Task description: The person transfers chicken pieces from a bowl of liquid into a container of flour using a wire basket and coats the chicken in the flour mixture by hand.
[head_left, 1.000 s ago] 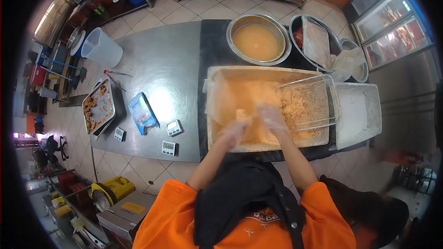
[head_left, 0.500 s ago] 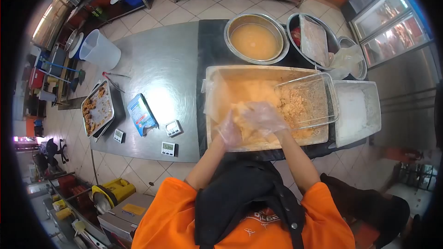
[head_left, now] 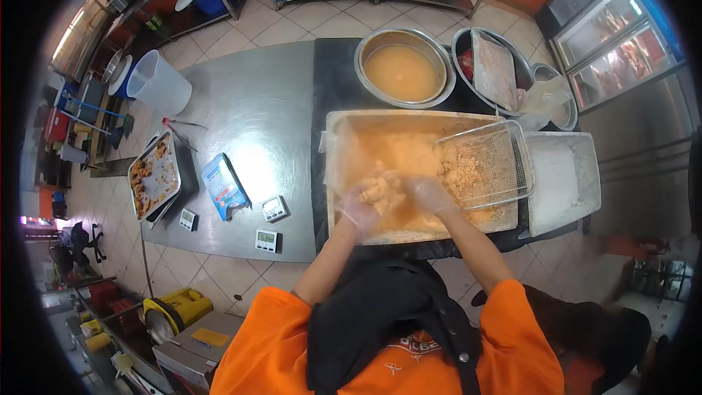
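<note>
Both my hands wear clear plastic gloves and are over a large white tub (head_left: pixel 512 228) of orange-tan breading flour (head_left: pixel 409 148). My left hand (head_left: pixel 355 209) is closed on a craggy, flour-coated lump that looks like breaded chicken (head_left: pixel 382 192). Just right of it, apart from the lump, is my right hand (head_left: pixel 433 196); its fingers are smeared by motion. A wire fry basket (head_left: pixel 504 164) rests tilted over the tub's right side. Crumbly coated pieces (head_left: pixel 461 168) lie in and beside the basket.
Behind the tub stand a bowl of cloudy orange liquid (head_left: pixel 404 69) and a metal bowl (head_left: pixel 523 55) with a packaged slab. A white bin (head_left: pixel 563 183) is at right. On the steel table are a tray (head_left: pixel 157 175), tongs (head_left: pixel 179 128), a blue packet (head_left: pixel 225 184), timers (head_left: pixel 267 240) and a jug (head_left: pixel 159 82).
My hands have moved apart: the right has shifted right, off the lump. The coated lump now shows clearly in my left hand. The view has tilted slightly.
</note>
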The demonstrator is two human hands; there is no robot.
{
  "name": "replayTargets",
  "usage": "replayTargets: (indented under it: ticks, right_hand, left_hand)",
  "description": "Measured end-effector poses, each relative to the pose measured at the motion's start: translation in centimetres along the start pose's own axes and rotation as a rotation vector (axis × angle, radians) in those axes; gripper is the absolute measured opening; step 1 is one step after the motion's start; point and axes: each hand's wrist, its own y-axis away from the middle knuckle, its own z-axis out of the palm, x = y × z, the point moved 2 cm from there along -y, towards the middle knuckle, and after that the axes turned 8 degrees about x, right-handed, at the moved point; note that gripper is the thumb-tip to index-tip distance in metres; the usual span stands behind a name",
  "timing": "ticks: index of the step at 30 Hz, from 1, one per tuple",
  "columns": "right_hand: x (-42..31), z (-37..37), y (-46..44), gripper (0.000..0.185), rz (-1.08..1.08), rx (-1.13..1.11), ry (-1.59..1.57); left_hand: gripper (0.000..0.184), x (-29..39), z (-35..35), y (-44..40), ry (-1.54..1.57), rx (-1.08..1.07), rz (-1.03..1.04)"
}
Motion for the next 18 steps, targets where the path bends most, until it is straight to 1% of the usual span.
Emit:
replayTargets:
  ticks: [2,3,5,6,8,9,11,12,14,15,17,18]
  right_hand:
    - [0.5,-0.9,0.7,0.026,0.106,0.001,-0.298]
    - [-0.1,-2.7,0.9,0.026,0.102,-0.002,-0.294]
    - [-1.2,-7.3,1.3,0.033,0.442,0.014,-0.266]
    - [-1.3,-8.1,1.4,0.033,0.439,0.012,-0.266]
    - [-1.1,-9.5,2.2,0.033,0.563,0.244,-0.527]
    - [-1.5,-10.5,2.5,0.033,0.567,0.246,-0.526]
    - [-3.1,-12.6,2.6,0.031,0.368,0.367,-1.011]
    - [-3.4,-13.9,2.8,0.031,0.369,0.371,-1.014]
    - [-3.2,-15.7,2.9,0.026,0.555,0.28,-0.878]
    - [-2.0,-14.8,2.5,0.026,0.555,0.282,-0.879]
    - [2.5,-10.5,2.1,0.02,0.872,0.225,-0.541]
    - [3.1,-8.9,2.1,0.02,0.871,0.23,-0.54]
  left_hand:
    - [0.045,0.1,-0.5,-0.3,0.036,-0.003,0.012]
    - [0.045,0.2,-0.8,-0.6,0.041,-0.005,0.015]
    - [0.044,0.4,-1.5,-1.0,0.066,0.041,0.003]
    - [0.044,0.4,-1.3,-0.9,0.069,0.041,0.005]
    - [0.047,0.2,-1.1,-0.7,0.024,0.181,0.013]
    - [0.047,0.2,-1.5,-1.0,0.023,0.18,0.009]
    - [0.051,0.5,-2.6,-1.4,0.083,0.065,-0.037]
    - [0.051,0.5,-2.0,-1.2,0.077,0.066,-0.038]
    - [0.053,0.2,-0.8,-0.6,0.013,0.142,-0.051]
    - [0.053,0.1,-0.2,-0.2,0.011,0.142,-0.051]
    - [0.05,-0.1,0.8,0.2,-0.012,-0.003,0.001]
    - [0.05,-0.1,0.8,0.0,-0.015,-0.008,0.002]
